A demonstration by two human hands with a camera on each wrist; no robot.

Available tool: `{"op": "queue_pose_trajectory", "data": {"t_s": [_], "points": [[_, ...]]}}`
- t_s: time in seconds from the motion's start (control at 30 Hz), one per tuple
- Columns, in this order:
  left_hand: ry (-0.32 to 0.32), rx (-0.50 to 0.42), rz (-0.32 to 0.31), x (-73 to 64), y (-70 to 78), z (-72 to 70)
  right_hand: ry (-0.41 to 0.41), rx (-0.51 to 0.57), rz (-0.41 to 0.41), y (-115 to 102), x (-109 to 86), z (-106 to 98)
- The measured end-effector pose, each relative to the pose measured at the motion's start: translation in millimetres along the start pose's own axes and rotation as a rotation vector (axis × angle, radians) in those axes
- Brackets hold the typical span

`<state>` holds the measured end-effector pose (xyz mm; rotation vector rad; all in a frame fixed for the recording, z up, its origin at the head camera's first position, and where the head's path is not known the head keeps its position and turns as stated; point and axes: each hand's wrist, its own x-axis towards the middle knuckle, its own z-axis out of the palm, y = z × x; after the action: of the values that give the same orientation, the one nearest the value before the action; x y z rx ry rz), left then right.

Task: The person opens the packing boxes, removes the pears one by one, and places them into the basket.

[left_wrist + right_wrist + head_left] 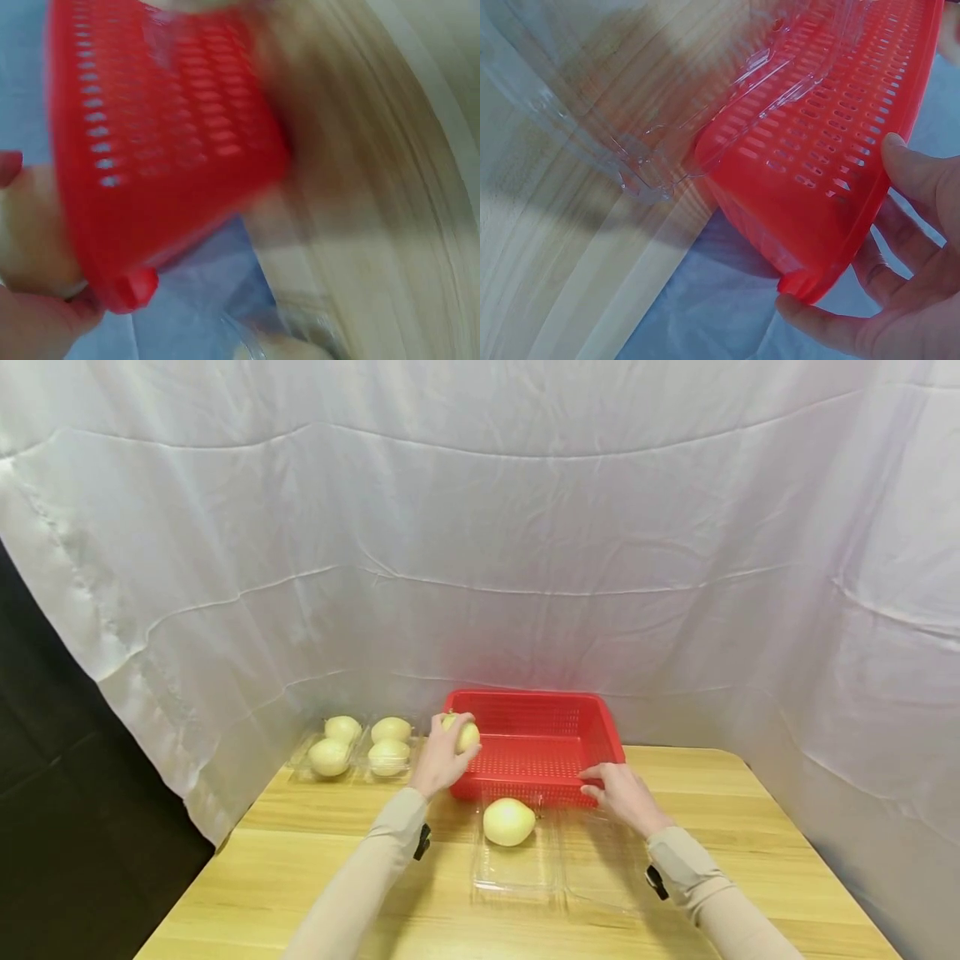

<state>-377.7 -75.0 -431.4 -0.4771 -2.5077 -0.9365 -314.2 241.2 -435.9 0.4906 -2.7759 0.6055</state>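
My left hand [442,762] holds a pale yellow pear [467,737] over the left side of a red plastic basket [498,787]. In the left wrist view the pear [34,232] is gripped beside the basket's rim. At the basket's near right rim is my right hand [624,793], its thumb [897,150] on the outer side and its fingers over the edge. Another pear [509,822] lies in the left half of an opened clear plastic clamshell box [517,878], in front of the basket. The basket's floor shows bare red mesh in the head view.
Two clear boxes with pears stand at the table's back left, one holding a pair of pears [330,757] and the other a second pair [389,757]. A pale cloth curtain [525,568] hangs behind the wooden table [720,835]. The clamshell's lid [600,868] lies flat on the right.
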Motion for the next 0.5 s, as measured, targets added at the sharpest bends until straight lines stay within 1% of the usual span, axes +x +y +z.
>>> {"op": "queue_pose_trajectory", "data": {"t_s": [0.1, 0.17, 0.27, 0.37, 0.43, 0.5], "points": [[-0.083, 0.058, 0.098, 2.1, -2.7, 4.7, 0.006, 0.000, 0.006, -1, -0.2, 0], [-0.147, 0.078, 0.115, 4.0, -2.2, 7.5, 0.010, 0.000, 0.007, -2, -0.2, 0], [-0.261, 0.111, 0.074, 7.6, 0.0, 12.3, 0.013, -0.007, 0.004, -3, -0.5, 1], [-0.349, 0.123, 0.029, 11.6, 3.2, 16.6, 0.010, -0.016, 0.007, -3, -0.8, 1], [-0.377, 0.132, 0.028, 14.1, 5.1, 19.3, 0.011, -0.016, 0.016, -2, -1.4, 0], [-0.379, 0.137, 0.034, 16.1, 6.3, 21.7, 0.014, -0.018, 0.027, -1, -2.1, 0]]}}
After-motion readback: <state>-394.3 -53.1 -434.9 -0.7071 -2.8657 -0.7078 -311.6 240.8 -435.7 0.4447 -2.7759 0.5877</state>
